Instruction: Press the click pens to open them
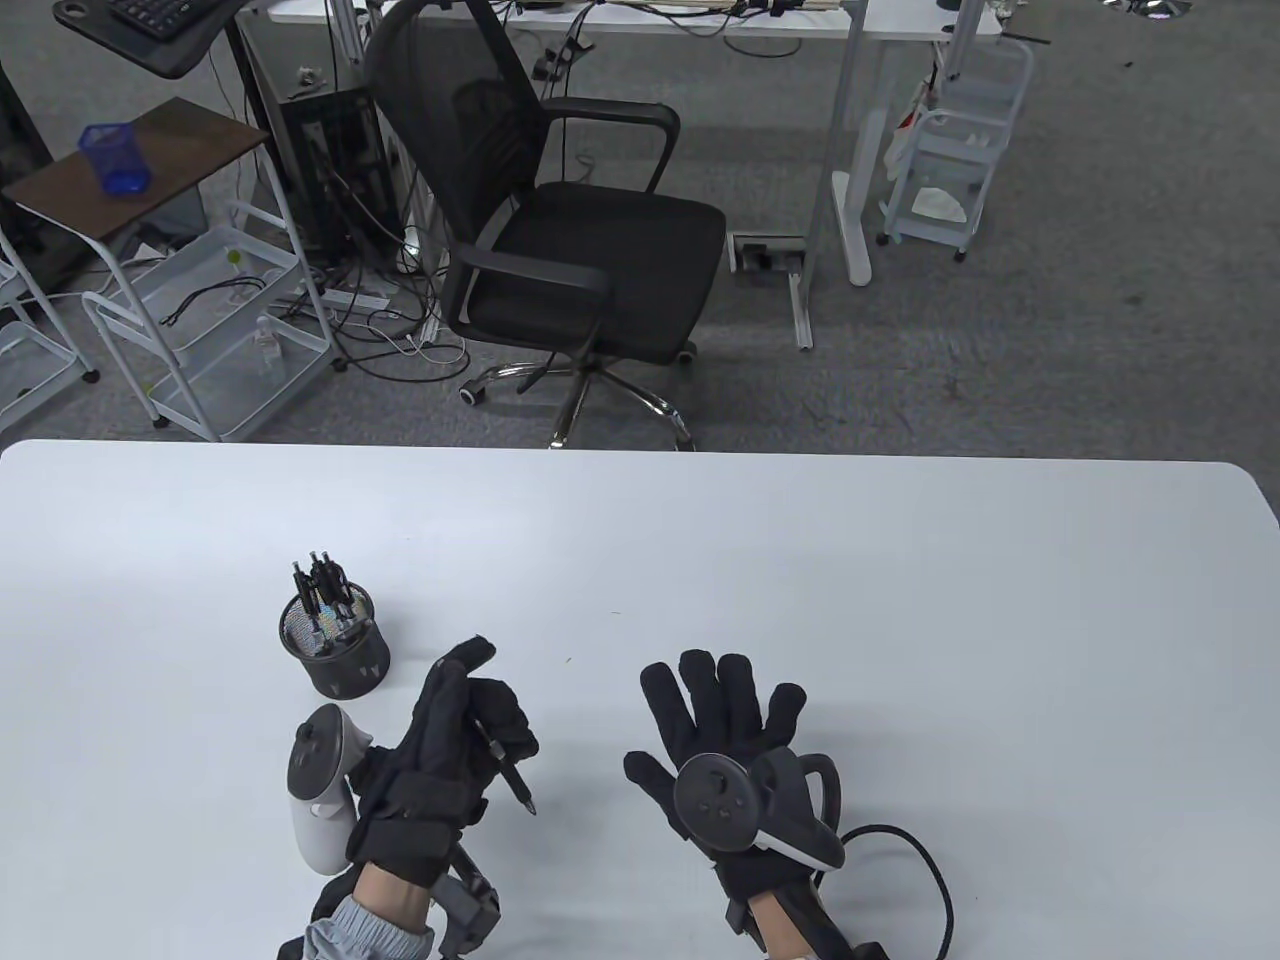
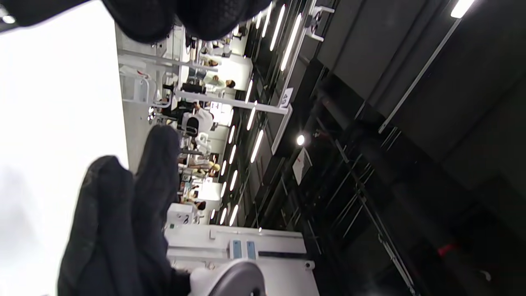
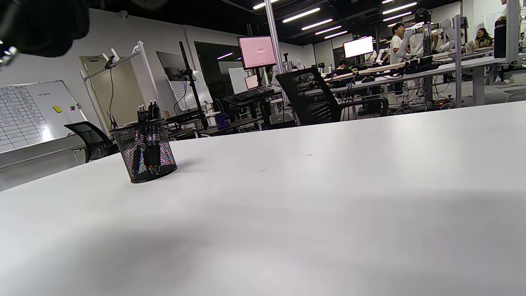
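My left hand [image 1: 470, 715] grips a black click pen [image 1: 508, 768] near the table's front, its tip pointing down toward me and to the right. Just up and left of it stands a black mesh pen cup [image 1: 334, 655] holding several black click pens [image 1: 322, 590]. My right hand [image 1: 722, 712] rests flat on the table with fingers spread and holds nothing. The right wrist view has the pen cup [image 3: 144, 152] at left on the white table. Only dark glove fingers [image 2: 119, 218] show in the left wrist view; the pen is hidden there.
The white table [image 1: 800, 600] stretches wide to the right and back. A black office chair [image 1: 560, 240] stands beyond its far edge. A cable [image 1: 920, 870] loops from my right wrist at the front edge.
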The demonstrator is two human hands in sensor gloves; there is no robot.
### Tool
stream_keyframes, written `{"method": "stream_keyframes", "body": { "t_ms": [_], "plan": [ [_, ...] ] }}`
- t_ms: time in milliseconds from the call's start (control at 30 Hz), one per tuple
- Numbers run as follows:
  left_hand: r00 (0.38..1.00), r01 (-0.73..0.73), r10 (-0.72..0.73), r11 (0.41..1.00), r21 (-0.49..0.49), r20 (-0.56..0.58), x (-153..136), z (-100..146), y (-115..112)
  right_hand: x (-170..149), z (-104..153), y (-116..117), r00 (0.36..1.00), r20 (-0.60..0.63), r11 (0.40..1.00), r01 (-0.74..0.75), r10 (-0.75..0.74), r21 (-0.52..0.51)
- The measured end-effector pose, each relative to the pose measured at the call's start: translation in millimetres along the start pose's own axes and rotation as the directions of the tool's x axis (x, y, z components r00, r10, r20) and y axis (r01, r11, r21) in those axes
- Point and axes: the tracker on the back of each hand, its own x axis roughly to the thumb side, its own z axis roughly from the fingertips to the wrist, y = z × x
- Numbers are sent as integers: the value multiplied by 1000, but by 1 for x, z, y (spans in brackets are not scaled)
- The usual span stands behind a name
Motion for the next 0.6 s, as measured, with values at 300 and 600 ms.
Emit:
{"method": "stream_keyframes", "body": {
  "t_ms": [300,600],
  "plan": [
    [995,-100,99,994,-46,-25,-13,-3,-1,1,1,-1,1000,2,1000,-6,6,-7],
    [988,-157,157,986,-61,7,-15,-3,-2,1,1,-1,1000,4,1000,-7,7,-4]
  ]
}}
